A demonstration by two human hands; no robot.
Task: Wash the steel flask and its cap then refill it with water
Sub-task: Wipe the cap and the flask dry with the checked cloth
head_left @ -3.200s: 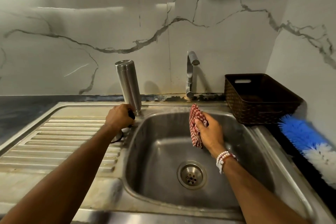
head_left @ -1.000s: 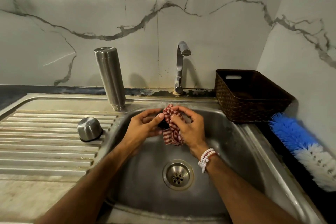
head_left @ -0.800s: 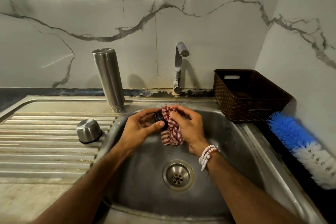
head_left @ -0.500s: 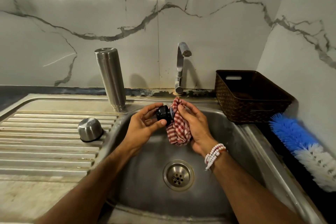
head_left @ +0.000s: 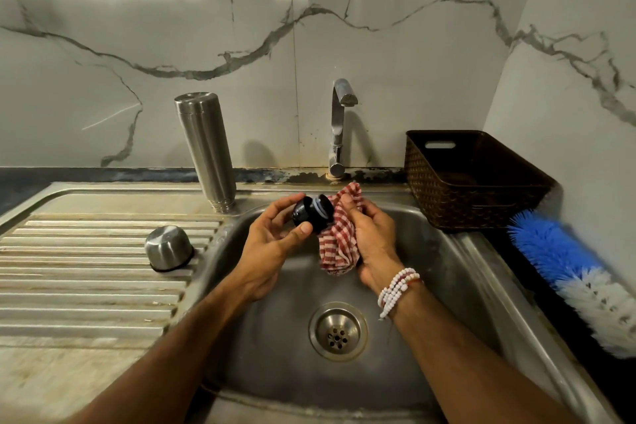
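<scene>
Over sink (head_left: 447, 286): black stopper (head_left: 311, 215) in left hand (head_left: 272, 244) now uncovered, cloth (head_left: 339, 248) beside.

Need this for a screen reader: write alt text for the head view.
Over a sink, the left hand holds a black cap and the right hand presses a checked cloth to it. The flask stands left of the tap, a cup on the drainboard.

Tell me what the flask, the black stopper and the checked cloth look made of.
The flask: brushed steel, by its dull grey sheen and reflections. The stopper: probably black plastic, glossy with a highlight; its pale ring may be a rubber seal. The cloth: woven fabric, likely cotton, red-and-white checked, matt, hanging in folds.
</scene>
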